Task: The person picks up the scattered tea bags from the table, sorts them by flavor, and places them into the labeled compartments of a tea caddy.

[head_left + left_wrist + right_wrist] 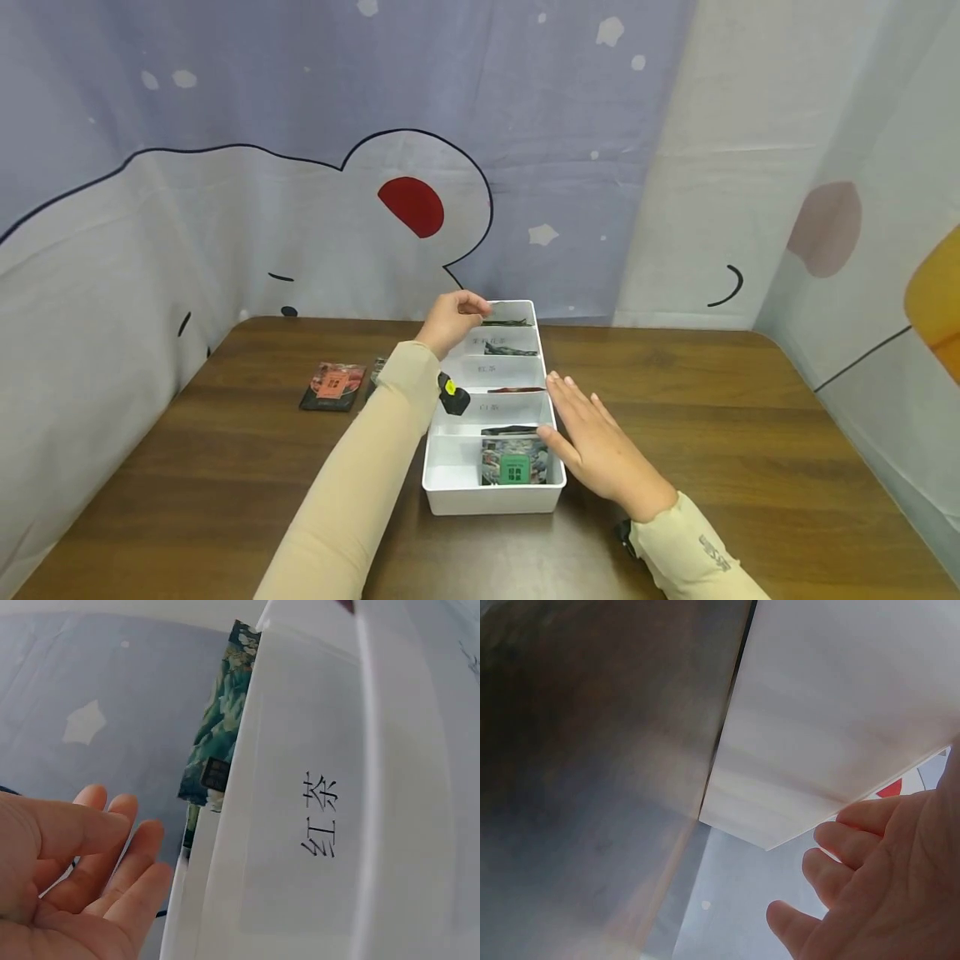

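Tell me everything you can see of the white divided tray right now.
The white divided tray looks like matte plastic, long and narrow, lying flat on the brown table, its length running away from the camera. Cross dividers split it into compartments, some bearing printed labels. Tea packets sit inside; the nearest has a green label. The right hand rests flat against its right wall. The left hand is at its far end, by a dark packet.

A white divided tray [450, 487] sits on the wooden table [750, 417]. The left hand [450, 321] hovers over the tray's far compartment, fingers curled. The right hand [596, 446] lies flat against the tray's right wall. A red packet [332, 385] lies left of the tray.
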`<state>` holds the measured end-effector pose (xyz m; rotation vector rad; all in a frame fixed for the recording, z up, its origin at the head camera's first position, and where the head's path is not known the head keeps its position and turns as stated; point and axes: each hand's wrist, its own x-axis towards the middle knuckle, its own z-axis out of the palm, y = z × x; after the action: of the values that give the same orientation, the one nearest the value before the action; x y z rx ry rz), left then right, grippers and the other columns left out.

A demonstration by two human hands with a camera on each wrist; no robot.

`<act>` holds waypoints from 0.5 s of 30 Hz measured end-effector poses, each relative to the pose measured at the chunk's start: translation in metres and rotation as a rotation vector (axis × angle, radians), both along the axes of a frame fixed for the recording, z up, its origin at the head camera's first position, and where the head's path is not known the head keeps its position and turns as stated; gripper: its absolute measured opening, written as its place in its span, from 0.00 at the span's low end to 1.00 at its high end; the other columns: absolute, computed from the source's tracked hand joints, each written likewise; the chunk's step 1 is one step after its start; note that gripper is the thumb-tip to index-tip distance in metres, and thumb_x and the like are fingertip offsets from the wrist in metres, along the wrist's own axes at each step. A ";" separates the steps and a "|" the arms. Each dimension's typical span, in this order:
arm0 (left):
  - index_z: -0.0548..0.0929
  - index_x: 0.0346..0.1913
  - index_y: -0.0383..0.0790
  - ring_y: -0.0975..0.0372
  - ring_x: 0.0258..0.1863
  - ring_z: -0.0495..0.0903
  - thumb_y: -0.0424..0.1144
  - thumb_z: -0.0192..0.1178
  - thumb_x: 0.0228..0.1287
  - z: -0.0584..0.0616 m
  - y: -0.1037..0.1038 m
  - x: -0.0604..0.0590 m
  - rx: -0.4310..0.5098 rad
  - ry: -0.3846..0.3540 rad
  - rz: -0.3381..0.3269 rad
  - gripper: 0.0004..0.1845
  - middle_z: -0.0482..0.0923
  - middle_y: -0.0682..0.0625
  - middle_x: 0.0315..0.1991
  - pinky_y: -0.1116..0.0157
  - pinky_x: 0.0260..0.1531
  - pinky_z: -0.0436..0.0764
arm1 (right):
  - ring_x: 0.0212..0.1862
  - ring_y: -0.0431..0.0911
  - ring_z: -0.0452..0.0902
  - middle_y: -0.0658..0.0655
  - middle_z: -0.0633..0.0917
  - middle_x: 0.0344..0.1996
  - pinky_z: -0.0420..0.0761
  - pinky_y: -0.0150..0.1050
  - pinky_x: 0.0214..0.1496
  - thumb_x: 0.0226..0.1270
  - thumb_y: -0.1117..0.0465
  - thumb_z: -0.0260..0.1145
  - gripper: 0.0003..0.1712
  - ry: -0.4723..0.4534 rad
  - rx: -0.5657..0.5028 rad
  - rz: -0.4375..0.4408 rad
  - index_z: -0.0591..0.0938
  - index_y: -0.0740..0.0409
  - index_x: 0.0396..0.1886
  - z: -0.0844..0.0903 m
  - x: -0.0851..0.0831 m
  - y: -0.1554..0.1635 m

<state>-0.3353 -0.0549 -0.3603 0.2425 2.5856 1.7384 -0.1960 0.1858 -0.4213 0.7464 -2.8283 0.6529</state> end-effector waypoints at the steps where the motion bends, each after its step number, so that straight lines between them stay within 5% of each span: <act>1: 0.84 0.47 0.33 0.51 0.53 0.80 0.25 0.56 0.71 0.001 -0.001 0.001 0.003 -0.005 -0.008 0.08 0.83 0.41 0.49 0.55 0.59 0.77 | 0.80 0.57 0.50 0.60 0.58 0.79 0.51 0.62 0.78 0.81 0.42 0.51 0.41 0.000 0.000 0.000 0.56 0.62 0.81 0.000 0.000 0.000; 15: 0.83 0.51 0.37 0.52 0.54 0.79 0.35 0.56 0.76 0.015 -0.026 0.027 -0.043 0.078 -0.068 0.09 0.81 0.45 0.53 0.55 0.57 0.81 | 0.80 0.56 0.49 0.60 0.58 0.79 0.52 0.62 0.78 0.81 0.43 0.51 0.41 0.008 0.005 0.001 0.56 0.63 0.80 -0.003 -0.002 0.003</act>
<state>-0.3079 -0.0806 -0.3448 0.3998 2.6314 1.6826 -0.1976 0.1891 -0.4243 0.7503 -2.8237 0.6421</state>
